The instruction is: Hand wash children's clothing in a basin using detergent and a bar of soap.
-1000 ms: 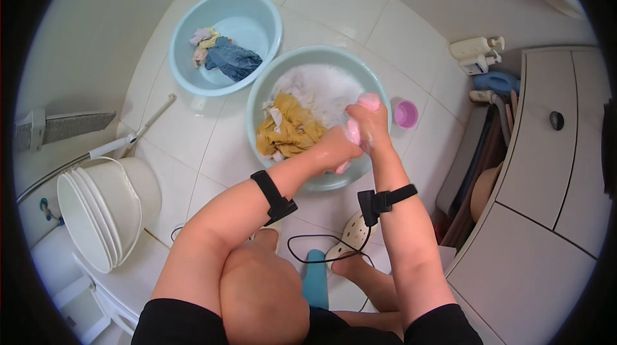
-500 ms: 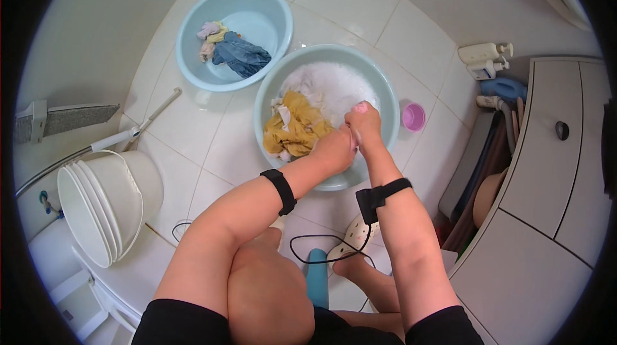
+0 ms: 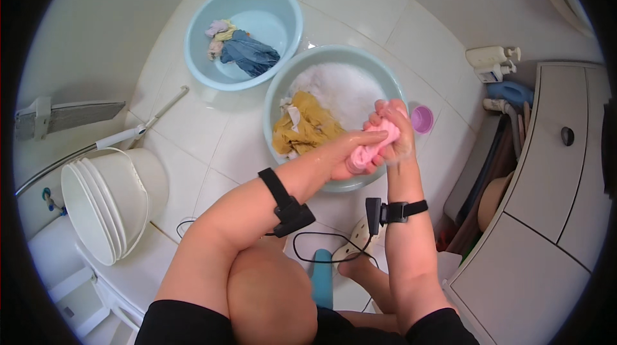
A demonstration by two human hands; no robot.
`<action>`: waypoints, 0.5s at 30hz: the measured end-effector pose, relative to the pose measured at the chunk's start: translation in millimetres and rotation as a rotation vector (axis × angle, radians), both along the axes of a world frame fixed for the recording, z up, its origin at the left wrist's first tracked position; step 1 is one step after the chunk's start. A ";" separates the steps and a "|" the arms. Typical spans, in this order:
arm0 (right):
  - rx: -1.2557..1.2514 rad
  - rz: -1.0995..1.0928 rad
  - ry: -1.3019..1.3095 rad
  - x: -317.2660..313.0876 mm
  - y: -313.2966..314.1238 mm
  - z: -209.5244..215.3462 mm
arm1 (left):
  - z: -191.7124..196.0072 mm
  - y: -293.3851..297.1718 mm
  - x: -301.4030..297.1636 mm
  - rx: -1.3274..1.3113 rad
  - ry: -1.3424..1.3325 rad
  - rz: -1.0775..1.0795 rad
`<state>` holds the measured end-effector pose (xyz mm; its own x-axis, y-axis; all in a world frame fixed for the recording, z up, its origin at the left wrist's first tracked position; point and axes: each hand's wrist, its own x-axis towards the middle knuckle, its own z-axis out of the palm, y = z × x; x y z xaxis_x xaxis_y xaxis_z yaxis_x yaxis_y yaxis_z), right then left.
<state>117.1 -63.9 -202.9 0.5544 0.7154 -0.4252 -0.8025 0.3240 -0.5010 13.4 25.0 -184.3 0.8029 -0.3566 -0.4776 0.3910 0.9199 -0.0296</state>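
A small pink cloth (image 3: 373, 146) is squeezed between both my hands above the near rim of a pale blue basin (image 3: 277, 99). My left hand (image 3: 357, 151) grips its lower end and my right hand (image 3: 398, 132), soapy, wraps its upper end. The basin holds white suds and a mustard-yellow garment (image 3: 303, 130) lying at its left side. Black straps sit on both forearms.
A second pale blue basin (image 3: 199, 30) at the back holds a blue-denim piece and small pastel cloths. A purple cup (image 3: 421, 119) stands right of the suds basin. A stack of white buckets (image 3: 106, 200) lies at left. A grey cabinet (image 3: 546, 216) and bottles (image 3: 491, 62) are at right.
My hands dipped toward the suds, then rose again with the pink cloth held between them above the basin's near rim.
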 end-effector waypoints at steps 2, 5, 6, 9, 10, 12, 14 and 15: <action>-0.261 -0.002 -0.044 -0.9 18.3 7.2 | 2.7 8.1 -2.2 0.159 -0.020 -0.001; -0.531 0.072 -0.193 -4.2 28.6 5.6 | -11.6 4.2 -2.5 0.508 0.022 -0.140; -0.582 0.057 -0.250 -3.7 28.5 -3.1 | -12.4 1.5 -0.9 0.503 0.019 -0.139; -0.722 0.073 -0.401 -6.3 30.7 -13.0 | -13.1 -3.7 2.0 0.915 0.153 -0.293; -0.725 0.074 -0.401 -7.4 31.9 -17.2 | -14.4 -3.8 2.7 1.014 0.156 -0.337; -0.857 0.104 -0.586 -10.9 37.5 -24.1 | -22.8 -4.9 0.3 1.121 0.167 -0.382; -0.904 0.108 -0.629 -11.6 38.8 -30.8 | -41.0 -10.9 -0.9 1.594 0.054 -0.353; -0.955 0.112 -0.675 -11.2 38.5 -33.1 | -43.4 -11.4 -0.4 1.593 0.051 -0.352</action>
